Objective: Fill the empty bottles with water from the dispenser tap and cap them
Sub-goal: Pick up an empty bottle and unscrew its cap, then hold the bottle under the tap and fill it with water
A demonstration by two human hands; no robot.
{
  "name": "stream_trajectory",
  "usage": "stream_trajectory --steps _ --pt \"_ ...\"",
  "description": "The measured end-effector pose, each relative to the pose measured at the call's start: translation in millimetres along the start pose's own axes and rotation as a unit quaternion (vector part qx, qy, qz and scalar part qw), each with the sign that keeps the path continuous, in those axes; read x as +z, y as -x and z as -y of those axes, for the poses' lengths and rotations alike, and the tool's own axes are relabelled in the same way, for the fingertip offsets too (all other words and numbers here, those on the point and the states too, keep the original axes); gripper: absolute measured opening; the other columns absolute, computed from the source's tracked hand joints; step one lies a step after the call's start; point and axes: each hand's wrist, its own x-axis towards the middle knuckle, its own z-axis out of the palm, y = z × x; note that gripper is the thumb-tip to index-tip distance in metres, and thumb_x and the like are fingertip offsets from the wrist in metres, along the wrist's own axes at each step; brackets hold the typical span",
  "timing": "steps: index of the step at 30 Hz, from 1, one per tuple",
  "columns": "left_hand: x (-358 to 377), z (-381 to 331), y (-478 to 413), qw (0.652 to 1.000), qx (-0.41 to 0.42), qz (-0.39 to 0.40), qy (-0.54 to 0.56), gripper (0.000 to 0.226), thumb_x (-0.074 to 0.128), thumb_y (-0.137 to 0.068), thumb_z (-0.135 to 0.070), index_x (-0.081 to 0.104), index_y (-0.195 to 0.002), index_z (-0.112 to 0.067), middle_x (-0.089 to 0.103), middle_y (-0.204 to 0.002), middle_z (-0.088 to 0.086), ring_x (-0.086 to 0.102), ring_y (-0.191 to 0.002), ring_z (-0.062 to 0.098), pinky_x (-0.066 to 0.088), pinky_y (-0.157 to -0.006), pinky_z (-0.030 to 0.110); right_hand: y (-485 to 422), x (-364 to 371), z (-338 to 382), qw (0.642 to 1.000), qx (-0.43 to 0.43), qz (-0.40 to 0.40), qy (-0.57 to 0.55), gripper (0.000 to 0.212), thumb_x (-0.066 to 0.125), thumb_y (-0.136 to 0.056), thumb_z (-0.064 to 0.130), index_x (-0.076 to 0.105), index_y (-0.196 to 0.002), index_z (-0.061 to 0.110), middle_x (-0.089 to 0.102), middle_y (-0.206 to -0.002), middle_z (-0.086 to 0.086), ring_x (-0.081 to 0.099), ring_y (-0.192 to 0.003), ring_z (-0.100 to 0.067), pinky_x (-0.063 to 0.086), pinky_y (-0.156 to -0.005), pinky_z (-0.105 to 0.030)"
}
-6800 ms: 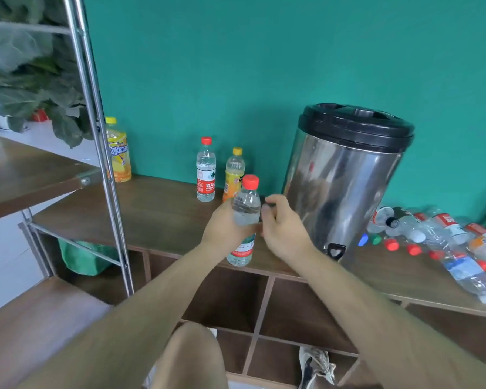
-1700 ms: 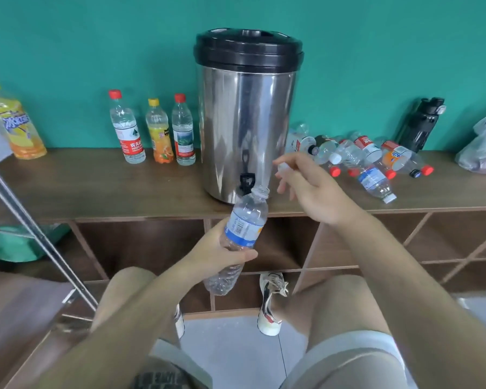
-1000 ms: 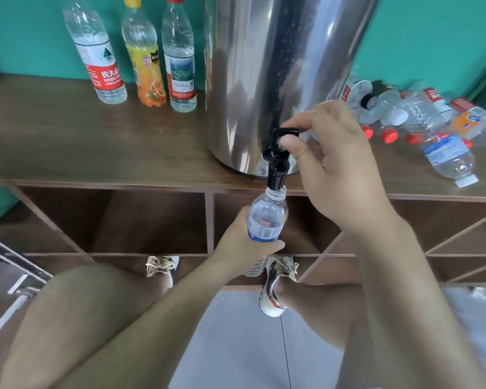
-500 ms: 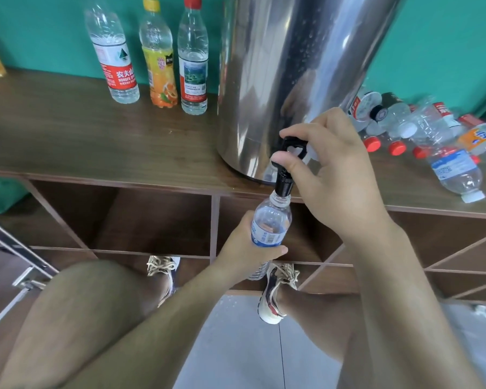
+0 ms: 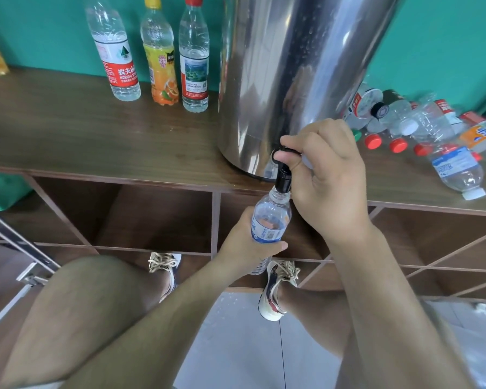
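Observation:
A steel water dispenser [image 5: 292, 80] stands on the wooden shelf [image 5: 96, 141]. Its black tap [image 5: 283, 181] hangs over the shelf's front edge. My left hand [image 5: 242, 245] grips a clear blue-labelled bottle [image 5: 270, 220] upright, its open mouth right under the tap spout. My right hand [image 5: 326, 175] pinches the tap lever with thumb and forefinger. Three capped bottles stand left of the dispenser: a red-labelled one [image 5: 115, 51], a yellow juice one [image 5: 160, 57] and a red-capped one [image 5: 194, 60].
Several empty bottles [image 5: 421, 127] and loose red caps [image 5: 373, 141] lie on the shelf right of the dispenser. Open cubby compartments [image 5: 141, 214] sit below the shelf. My legs and shoes are over the tiled floor [image 5: 242, 346]. A metal rack leg [image 5: 14, 242] stands at left.
Since the oldest frames, I set a capped bottle with the others and brought an open bottle under the tap. Over the last second both hands stay put; only the view shifts slightly.

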Motion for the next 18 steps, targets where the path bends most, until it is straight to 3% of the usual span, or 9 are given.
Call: stream_trajectory --steps 9,15,18 --pt "2 6 -4 1.0 0.009 0.0 0.002 0.075 0.09 -0.076 -0.023 0.046 -0.136 -0.031 0.067 -0.12 -0.014 0.064 -0.111 -0.001 0.053 -0.09 0.016 17 -1 7 1.0 -0.019 -0.011 -0.002 0.02 0.072 -0.083 -0.024 0.074 -0.095 -0.009 0.067 -0.09 -0.022 0.054 -0.079 -0.033 0.033 -0.091 -0.01" --pt "5 10 -11 0.998 0.032 -0.002 -0.047 0.077 0.091 -0.074 -0.036 0.049 -0.138 -0.03 0.066 -0.121 -0.017 0.062 -0.115 -0.002 0.053 -0.098 0.021 43 4 6 0.999 -0.02 0.032 -0.033 0.034 0.071 -0.083 -0.022 0.069 -0.109 -0.001 0.06 -0.107 -0.011 0.05 -0.09 -0.026 0.035 -0.096 -0.01" --pt "4 7 -10 0.999 0.023 -0.006 -0.041 0.079 0.091 -0.074 -0.033 0.046 -0.139 -0.032 0.064 -0.122 -0.018 0.061 -0.114 -0.002 0.049 -0.093 0.017 48 2 7 0.997 0.024 0.043 -0.052 0.034 0.073 -0.08 -0.025 0.07 -0.111 -0.009 0.056 -0.115 -0.015 0.053 -0.104 -0.019 0.042 -0.1 -0.009"
